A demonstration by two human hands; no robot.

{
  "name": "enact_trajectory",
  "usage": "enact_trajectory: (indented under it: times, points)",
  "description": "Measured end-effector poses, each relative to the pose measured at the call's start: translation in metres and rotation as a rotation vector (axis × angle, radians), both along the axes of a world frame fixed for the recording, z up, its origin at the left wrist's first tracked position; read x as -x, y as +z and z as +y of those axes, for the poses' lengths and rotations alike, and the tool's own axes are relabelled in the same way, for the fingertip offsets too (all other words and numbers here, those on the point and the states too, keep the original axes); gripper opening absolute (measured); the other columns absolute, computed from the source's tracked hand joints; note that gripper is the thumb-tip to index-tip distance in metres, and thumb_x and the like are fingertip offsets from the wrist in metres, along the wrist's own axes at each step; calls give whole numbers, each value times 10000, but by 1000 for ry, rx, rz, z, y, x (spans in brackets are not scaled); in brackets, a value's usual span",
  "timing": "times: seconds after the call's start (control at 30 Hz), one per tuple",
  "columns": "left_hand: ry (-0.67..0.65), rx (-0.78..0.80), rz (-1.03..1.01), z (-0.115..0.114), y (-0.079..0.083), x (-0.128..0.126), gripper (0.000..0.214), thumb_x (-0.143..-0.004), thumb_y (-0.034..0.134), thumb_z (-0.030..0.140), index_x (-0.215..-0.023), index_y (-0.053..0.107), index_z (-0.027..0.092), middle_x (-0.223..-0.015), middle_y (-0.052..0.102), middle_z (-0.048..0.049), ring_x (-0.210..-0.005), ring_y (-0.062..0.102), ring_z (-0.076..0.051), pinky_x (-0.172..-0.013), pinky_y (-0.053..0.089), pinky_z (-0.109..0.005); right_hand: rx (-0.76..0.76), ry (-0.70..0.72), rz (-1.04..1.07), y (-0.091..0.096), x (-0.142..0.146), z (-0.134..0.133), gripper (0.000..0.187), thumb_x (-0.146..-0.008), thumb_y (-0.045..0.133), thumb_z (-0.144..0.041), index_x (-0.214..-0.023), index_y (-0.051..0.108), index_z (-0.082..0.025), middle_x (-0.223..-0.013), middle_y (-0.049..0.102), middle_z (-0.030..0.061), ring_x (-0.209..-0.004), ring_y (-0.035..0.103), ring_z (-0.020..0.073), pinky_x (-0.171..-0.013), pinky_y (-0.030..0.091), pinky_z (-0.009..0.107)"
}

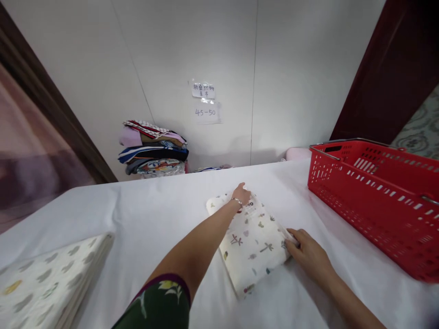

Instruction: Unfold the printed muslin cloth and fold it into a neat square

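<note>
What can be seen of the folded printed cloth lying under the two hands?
The folded cloth is a cream, soft-looking fabric printed with small coloured motifs, folded into a flat rectangle. It lies skewed on the white-covered table, left of the red basket and apart from it. The left hand rests on its far corner; the right hand touches its right edge, grip unclear.

Left hand (242, 194) stretched forward, right hand (308, 256) nearer, both palms down.
</note>
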State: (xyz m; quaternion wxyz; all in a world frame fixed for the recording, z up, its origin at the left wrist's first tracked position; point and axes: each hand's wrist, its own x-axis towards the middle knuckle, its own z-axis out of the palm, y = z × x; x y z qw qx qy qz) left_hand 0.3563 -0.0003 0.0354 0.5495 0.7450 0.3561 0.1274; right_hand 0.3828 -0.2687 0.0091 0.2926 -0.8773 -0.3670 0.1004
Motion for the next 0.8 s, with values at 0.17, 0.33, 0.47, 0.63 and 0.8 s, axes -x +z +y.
enact_trajectory:
  times: [0.17,0.33,0.47,0.63,0.8]
  points:
    - [106,-324,-24,17,5,73,427,-781,573,195,-1203,507,204,-1292,472,-76,-1221,395,-236,-1068,254,-351,-14,-3,9,-14,-8,2,555,-829,387,-526,-1219,523,-155,-1187,561,94,-1088,503,241,-911,382,336]
    - [367,-345,142,28,-8,139,586,-760,582,377,-1267,418,132,-1349,411,-163,-1269,340,-299,-1052,246,-394,31,40,-42,-21,-10,8,536,-842,373,-495,-1211,532,-141,-1139,579,109,-1103,494,253,-923,370,353]
    - [406,-107,253,27,-23,145,693,-730,575,494,-1262,396,89,-1071,623,-172,-957,603,-278,-802,453,-352,95,39,-33,-19,-10,11,576,-829,382,-490,-1262,497,-128,-1125,585,120,-1058,529,255,-886,396,354]
    - [408,-136,225,34,-18,128,620,-678,646,346,-1212,444,102,-1084,620,-171,-955,607,-255,-726,452,-282,141,10,96,-5,-8,14,627,-800,427,-450,-1318,435,-97,-1283,505,133,-1161,471,269,-963,346,366]
    - [362,-245,168,69,15,137,685,-650,679,299,-1265,407,162,-1079,624,-113,-971,596,-223,-786,433,-270,6,269,348,2,72,13,748,-789,496,-400,-1435,200,-165,-1061,632,83,-906,595,221,-805,446,341]
